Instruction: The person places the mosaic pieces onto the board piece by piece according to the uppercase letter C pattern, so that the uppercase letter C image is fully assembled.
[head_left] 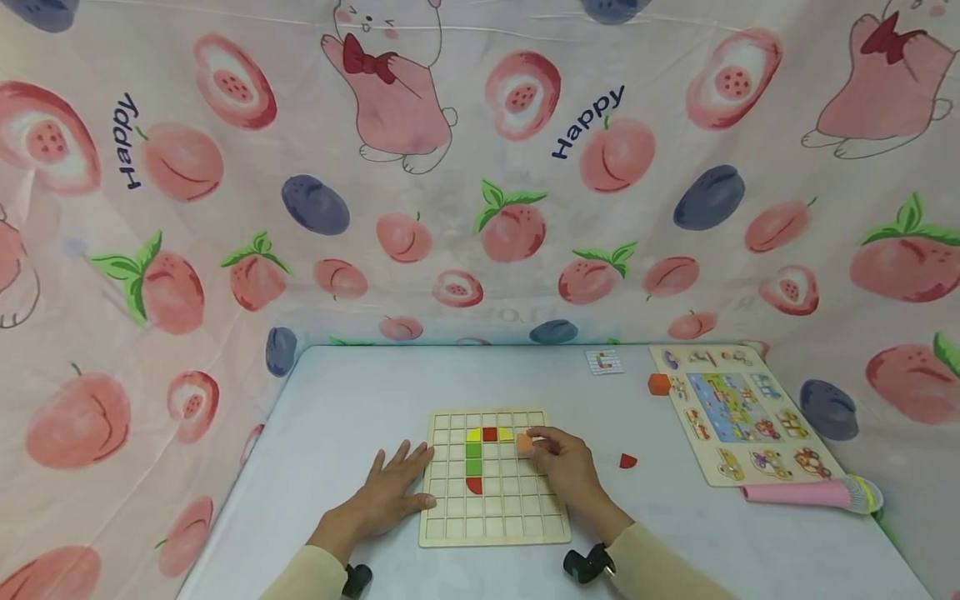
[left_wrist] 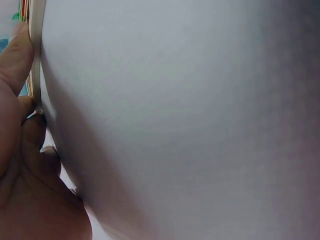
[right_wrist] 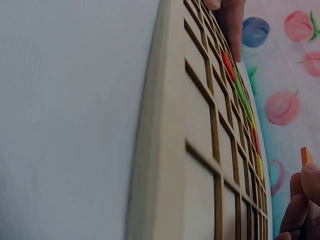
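A square wooden grid board (head_left: 453,527) lies on the white table. Several coloured pieces sit in its cells: a yellow piece (head_left: 473,435), a red square (head_left: 490,434), another yellow piece (head_left: 506,434), green squares (head_left: 473,458) and a red rounded piece (head_left: 474,486). My right hand (head_left: 570,475) pinches an orange block (head_left: 524,442) over the board's upper right; in the right wrist view the orange block (right_wrist: 304,156) stands out from the fingertips, above the surface. Fingers spread, my left hand (head_left: 386,492) rests at the board's left edge. Its thumb (left_wrist: 17,55) touches the board's side in the left wrist view.
Right of the board lies a loose red rounded piece (head_left: 627,461). Farther back are an orange block (head_left: 659,384) and a small pattern card (head_left: 604,362). A picture puzzle board (head_left: 716,467) and a pink toy microphone (head_left: 795,495) lie at the table's right side.
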